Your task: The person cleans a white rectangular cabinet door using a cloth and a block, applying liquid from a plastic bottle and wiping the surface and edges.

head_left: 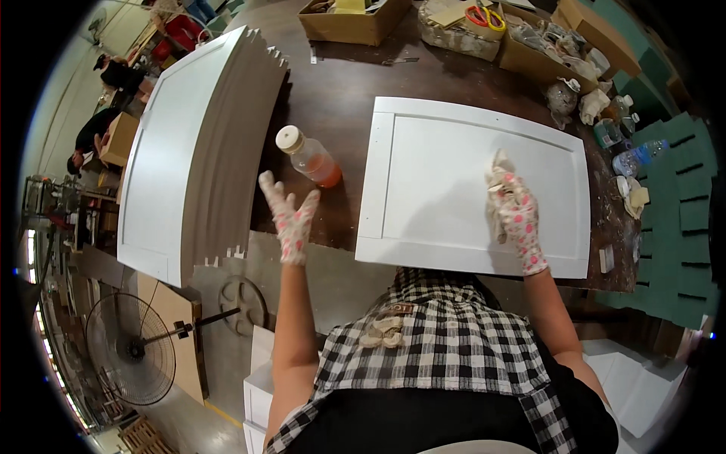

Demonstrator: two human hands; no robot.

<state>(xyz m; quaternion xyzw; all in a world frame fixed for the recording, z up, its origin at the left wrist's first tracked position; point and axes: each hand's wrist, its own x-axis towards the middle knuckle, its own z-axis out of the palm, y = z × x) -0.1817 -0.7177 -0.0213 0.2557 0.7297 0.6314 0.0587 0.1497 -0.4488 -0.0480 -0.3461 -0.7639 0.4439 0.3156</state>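
Observation:
A white framed panel (446, 181) lies flat on the dark brown table in front of me. Over its right part, my right hand (520, 216), in a white glove with pink dots, is closed around a crumpled off-white rag (497, 181). My left hand (289, 216), gloved the same way, hovers by the table's front edge with its fingers spread and nothing in them. Just beyond it stands a clear plastic bottle (311, 160) with a white cap and some orange-red liquid. To the left rises a tall stack of white panels (189, 159).
Cardboard boxes (355, 26) line the table's far side, with orange and yellow scissors (485, 17) on a pile. Several plastic bottles (639, 157) and rags crowd the right edge. A fan (132, 348) stands at lower left. Two people (94, 136) work at far left.

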